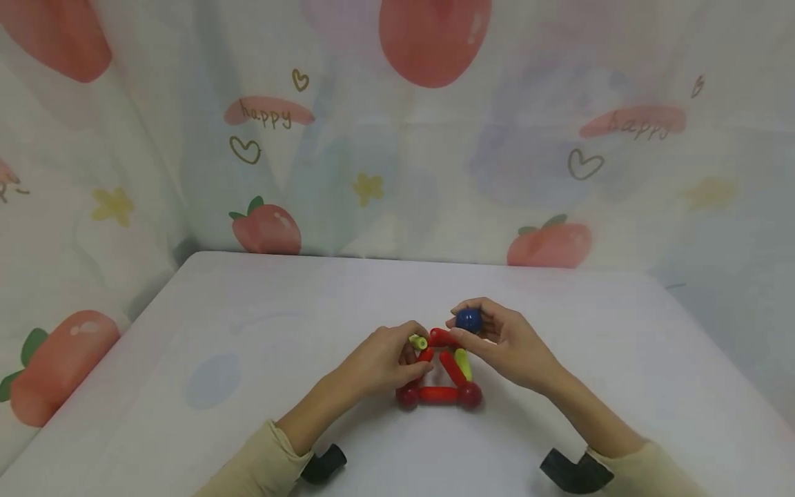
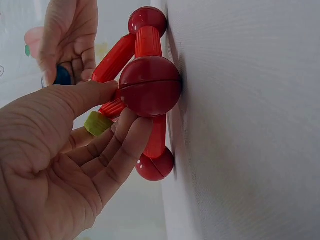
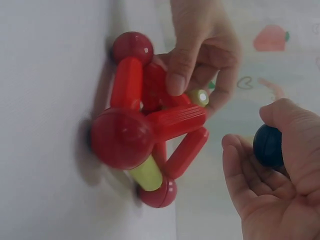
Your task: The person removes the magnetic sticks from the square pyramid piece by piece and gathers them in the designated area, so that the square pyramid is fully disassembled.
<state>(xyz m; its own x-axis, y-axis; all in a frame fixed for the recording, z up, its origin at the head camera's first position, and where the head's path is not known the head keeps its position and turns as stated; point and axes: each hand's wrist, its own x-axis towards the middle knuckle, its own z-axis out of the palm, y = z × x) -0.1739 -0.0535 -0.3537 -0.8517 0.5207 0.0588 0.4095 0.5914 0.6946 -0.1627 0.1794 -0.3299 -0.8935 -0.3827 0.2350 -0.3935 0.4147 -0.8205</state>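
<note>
On the white table, the red stick-and-ball frame sits nearest me. My left hand pinches a yellow-green stick at the frame's left side. Just beyond the frame, my right hand grips a blue ball.

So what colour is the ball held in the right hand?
Dark blue: the ball in the right hand shows best in the head view.

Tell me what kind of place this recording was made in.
Probably a small home or makeshift play corner, not a workshop: a plain white table is backed by a printed cloth with peaches, hearts and "happy". On it stands a toy frame of rods and balls, handled by bare hands.
</note>
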